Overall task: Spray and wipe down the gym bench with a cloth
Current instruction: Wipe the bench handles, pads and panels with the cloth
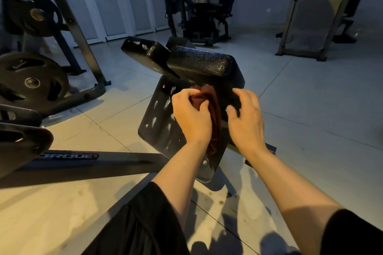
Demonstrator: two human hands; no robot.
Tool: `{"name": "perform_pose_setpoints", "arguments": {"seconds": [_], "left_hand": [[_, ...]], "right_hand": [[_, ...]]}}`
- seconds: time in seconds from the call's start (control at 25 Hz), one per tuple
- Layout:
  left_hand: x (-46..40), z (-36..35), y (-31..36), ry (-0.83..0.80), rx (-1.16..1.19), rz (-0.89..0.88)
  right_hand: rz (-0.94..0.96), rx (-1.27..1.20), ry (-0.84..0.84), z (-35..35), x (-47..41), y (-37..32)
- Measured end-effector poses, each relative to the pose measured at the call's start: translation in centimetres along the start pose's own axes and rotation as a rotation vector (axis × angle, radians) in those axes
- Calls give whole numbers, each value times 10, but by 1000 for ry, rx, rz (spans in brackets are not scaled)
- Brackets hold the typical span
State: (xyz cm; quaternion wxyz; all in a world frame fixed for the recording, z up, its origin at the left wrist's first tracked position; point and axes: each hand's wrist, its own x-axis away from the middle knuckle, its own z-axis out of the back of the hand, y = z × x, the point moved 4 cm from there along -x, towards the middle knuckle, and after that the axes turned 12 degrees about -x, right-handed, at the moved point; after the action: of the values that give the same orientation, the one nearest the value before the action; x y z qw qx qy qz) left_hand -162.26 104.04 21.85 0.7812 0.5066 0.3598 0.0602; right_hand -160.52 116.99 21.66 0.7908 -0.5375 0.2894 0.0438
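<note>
Black sleeves (145,223) sit closest, at the bottom edge, with two bare forearms reaching forward from them. At far left, weight plates (31,83) hang on a dark rack, and a floor bar (83,157) with white lettering runs along the tiles. Toward the middle, the left hand (191,115) grips a bunched dark red cloth (209,105), fingers curled round it, pressing it onto the flat black panel of the bench (161,122), which shows pale smears. Black pads (199,62) rise just behind the panel. Just right of the cloth, the right hand (247,118) hovers over the bench with fingers loosely bent, holding nothing; whether it touches the surface is unclear. Farther back stands a weight machine (201,6).
</note>
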Motion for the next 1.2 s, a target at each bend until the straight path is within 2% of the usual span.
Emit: {"name": "perform_pose_setpoints", "arguments": {"seconds": [0.16,0.44,0.56,0.68,0.88,1.04,1.08,1.2], "left_hand": [[-11,-25,-10,118,27,-37],[-29,-56,-8,183,68,-236],[-28,-70,-16,96,49,-198],[-23,-80,-40,-18,42,-81],[-28,-73,-19,155,114,-56],[-43,-92,-43,-44,34,-66],[-44,-92,-48,-40,46,-57],[-46,-83,-37,146,107,-101]], "right_hand": [[69,-97,-1,-21,-18,-2],[295,-36,92,-26,-22,18],[364,37,77,-23,-26,19],[450,124,89,-21,-27,20],[507,180,137,-24,-30,24],[507,210,152,-26,-30,28],[520,225,146,-25,-29,28],[552,263,134,-22,-31,27]]}}
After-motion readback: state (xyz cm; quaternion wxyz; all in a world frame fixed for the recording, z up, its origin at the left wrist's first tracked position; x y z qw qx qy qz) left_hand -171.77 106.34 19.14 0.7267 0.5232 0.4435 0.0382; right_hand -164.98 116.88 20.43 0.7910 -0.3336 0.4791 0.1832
